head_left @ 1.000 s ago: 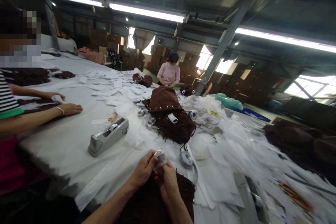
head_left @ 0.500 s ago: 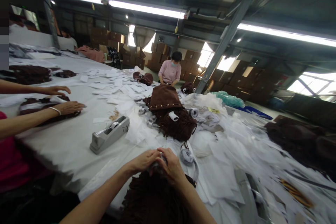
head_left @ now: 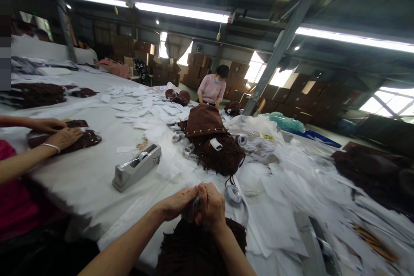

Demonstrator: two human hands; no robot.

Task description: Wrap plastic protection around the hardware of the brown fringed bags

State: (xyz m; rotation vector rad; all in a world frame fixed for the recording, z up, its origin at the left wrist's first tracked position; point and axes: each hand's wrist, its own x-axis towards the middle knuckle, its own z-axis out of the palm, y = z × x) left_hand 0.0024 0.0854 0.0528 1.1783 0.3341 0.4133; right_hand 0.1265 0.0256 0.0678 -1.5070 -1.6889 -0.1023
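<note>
My left hand (head_left: pixel 179 203) and my right hand (head_left: pixel 210 207) meet in front of me, fingers closed around a small greyish wrapped bundle (head_left: pixel 190 212). Most of that bundle is hidden by my fingers. Beneath my hands lies a dark brown fringed bag (head_left: pixel 194 248), partly covered by my forearms. Just right of my right hand is a roll of grey wrapped strap (head_left: pixel 233 195). Farther up the table, another brown bag (head_left: pixel 207 120) with gold eyelets and fringe rests with a small white wrapped piece on it.
A grey tape dispenser (head_left: pixel 137 167) stands left of my hands; a second dispenser (head_left: pixel 318 241) is at the lower right. White sheets (head_left: pixel 274 207) spread over the right side. At left, a co-worker's hands (head_left: pixel 64 138) touch a brown bag. Another person (head_left: pixel 211 88) stands at the far side.
My right hand has turned and closed more tightly against my left. More of the bag below shows. The co-worker's hands at left have drawn back toward the left over their bag.
</note>
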